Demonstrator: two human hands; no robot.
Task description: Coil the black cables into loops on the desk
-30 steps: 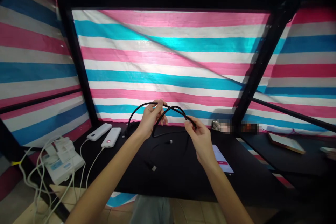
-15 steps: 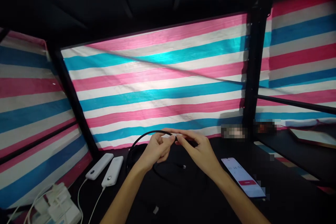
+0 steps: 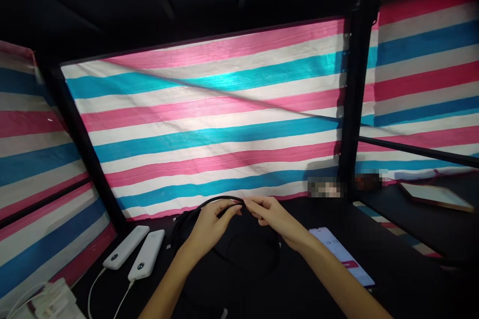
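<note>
Lowered since the earlier frames, our two hands have drawn in from the raised, spread pose and now sit close together just above the black tabletop [image 3: 322, 212], with the fingertips of each almost meeting at the middle of the view. Our left hand [image 3: 209, 229] is curled narrow around the black cable [image 3: 213, 199], its fingertips [image 3: 232, 204] resting on the top of a low arc. Our right hand [image 3: 271, 218] comes in from 4 o'clock, its fingers [image 3: 254, 204] pinched at the cable where the arc ends; the exact grip there is partly hidden by the fingers themselves. The rest of the cable drops into dark loops on the table below and behind the hands, and its far end is too dark to follow. At about 8 o'clock from the hands, two white power banks [image 3: 125, 247] [image 3: 146, 254] lie side by side, just apart, each with a white lead running toward the lower edge, where a white charger [image 3: 52, 304] sits partly in view. A smartphone [image 3: 340, 255] lies face up at 4 o'clock, just beside our right forearm [image 3: 329, 274]. Pink, white and blue striped tarpaulin [image 3: 209, 134] fills 12 o'clock behind a black metal post [image 3: 354, 99], and a flat panel [image 3: 436, 197] lies at 3 o'clock.
</note>
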